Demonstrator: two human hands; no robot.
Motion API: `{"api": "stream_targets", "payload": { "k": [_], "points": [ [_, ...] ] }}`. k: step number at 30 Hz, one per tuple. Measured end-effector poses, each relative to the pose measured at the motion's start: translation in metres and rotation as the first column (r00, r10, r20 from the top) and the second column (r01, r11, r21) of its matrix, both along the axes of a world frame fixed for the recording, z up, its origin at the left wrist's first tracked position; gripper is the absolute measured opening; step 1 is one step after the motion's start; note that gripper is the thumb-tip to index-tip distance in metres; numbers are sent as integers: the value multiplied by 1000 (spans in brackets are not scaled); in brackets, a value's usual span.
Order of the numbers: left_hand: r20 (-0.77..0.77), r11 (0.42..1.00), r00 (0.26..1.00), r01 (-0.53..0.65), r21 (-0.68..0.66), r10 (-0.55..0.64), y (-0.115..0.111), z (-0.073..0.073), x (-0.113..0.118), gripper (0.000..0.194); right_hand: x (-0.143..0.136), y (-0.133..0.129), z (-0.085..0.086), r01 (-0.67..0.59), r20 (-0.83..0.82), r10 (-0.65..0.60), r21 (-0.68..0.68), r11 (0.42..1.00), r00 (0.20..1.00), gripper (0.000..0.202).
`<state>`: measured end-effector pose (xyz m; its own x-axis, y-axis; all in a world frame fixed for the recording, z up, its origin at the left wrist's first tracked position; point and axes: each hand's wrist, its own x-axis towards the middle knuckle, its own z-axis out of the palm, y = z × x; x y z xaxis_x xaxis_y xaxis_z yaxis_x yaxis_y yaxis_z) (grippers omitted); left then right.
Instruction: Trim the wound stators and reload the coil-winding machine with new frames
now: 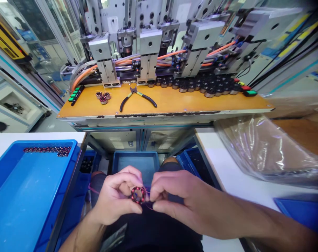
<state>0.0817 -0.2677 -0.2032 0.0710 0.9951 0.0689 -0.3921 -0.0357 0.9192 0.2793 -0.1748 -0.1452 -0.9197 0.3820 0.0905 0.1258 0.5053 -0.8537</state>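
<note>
A small ring-shaped part (pixel 138 195) with red and dark segments around an open centre is held between the thumb and fingers of my left hand (pixel 119 194). Close on its right side, my right hand (pixel 174 196) has its thumb and fingertips pinched on thin pinkish wire (pixel 147 192) beside the ring. Pliers (pixel 133 91) with black and yellow handles lie spread on the orange bench top (pixel 172 101). To their left sits a small group of similar ring parts (pixel 103 100).
A machine (pixel 148 45) with orange hoses stands behind many black cylindrical parts (pixel 211 85). At left, a blue tray (pixel 25 196) holds rows of rings. Clear plastic wrap (pixel 266 150) lies at right. A blue bin (pixel 135 154) is below, beyond my hands.
</note>
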Motion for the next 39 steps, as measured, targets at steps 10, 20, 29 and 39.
{"api": "stream_targets", "payload": {
  "k": [10, 20, 29, 39],
  "points": [
    [317, 980, 939, 171, -103, -131, 0, -1, 12, 36, -1, 7, -12, 51, -320, 152, 546, 836, 935, 11],
    [331, 978, 932, 185, -91, -146, 0, -3, 12, 35, -9, 9, -20, 55, -428, 156, 441, 896, 890, 9],
    [-86, 987, 993, -65, 148, 79, 2, 1, 9, 37, -15, -15, -36, 323, -523, -172, 213, 922, 835, 8],
    [-141, 993, 990, 10, -117, -27, -7, -1, 0, 33, -18, -14, -42, 391, -590, -145, 313, 866, 794, 10]
  ]
}}
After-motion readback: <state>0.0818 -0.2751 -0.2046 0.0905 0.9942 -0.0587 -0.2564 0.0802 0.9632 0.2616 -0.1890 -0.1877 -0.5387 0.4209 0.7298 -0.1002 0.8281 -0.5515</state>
